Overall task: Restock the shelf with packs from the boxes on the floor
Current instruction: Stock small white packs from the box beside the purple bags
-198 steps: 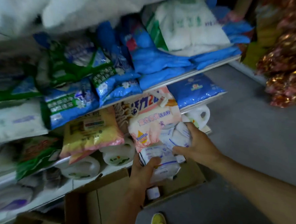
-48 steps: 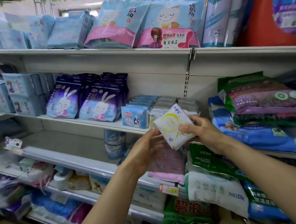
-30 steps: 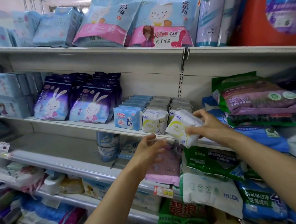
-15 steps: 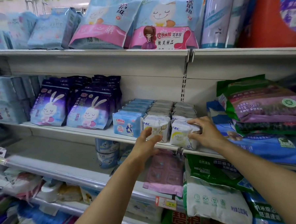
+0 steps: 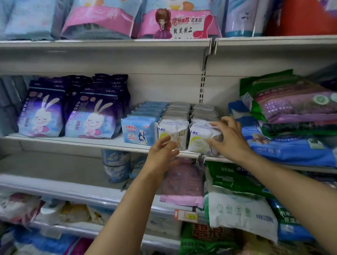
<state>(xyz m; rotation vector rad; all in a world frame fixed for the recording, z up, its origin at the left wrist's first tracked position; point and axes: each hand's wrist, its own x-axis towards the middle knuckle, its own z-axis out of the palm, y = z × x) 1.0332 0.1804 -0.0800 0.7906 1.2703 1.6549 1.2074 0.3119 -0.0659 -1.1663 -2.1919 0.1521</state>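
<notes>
A white ABC pack [image 5: 200, 136] stands at the front of the right-hand row on the middle shelf [image 5: 85, 141]. My right hand [image 5: 229, 140] grips its right side, fingers over the top and thumb on the front. A second white ABC pack [image 5: 173, 129] heads the row beside it. My left hand [image 5: 162, 152] is just in front of that pack, its fingers straight and reaching up to the lower front. More white packs line up behind both. No floor boxes are in view.
Light blue packs [image 5: 138, 131] and purple rabbit packs [image 5: 94, 117] fill the shelf to the left. Large green and purple bags [image 5: 294, 102] are stacked on the right. A pink pack [image 5: 184, 182] and a white bag [image 5: 241, 211] hang out below my hands.
I came up from the floor box with a white pack. My right hand carried it to the shelf and set it at the front of the right row. My left hand let go and rose.
</notes>
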